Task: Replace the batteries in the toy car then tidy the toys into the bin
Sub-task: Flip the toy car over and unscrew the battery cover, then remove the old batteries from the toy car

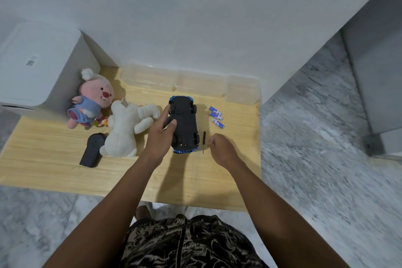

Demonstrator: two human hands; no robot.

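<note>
Currently: left hand (159, 137) grips upturned toy car (183, 125); right hand (221, 148), loosely curled, empty, beside screwdriver (204, 140). Next: unscrew battery cover.

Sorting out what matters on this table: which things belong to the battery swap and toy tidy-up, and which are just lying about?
Belong to the job:
toy car, upside down, held by the left hand
three batteries
screwdriver
pink plush
white plush
black remote

Lying about:
clear containers
white box

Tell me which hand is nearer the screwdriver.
Right. The right hand hovers just beside the screwdriver, while the left hand grips the upturned toy car on its far side.
</note>
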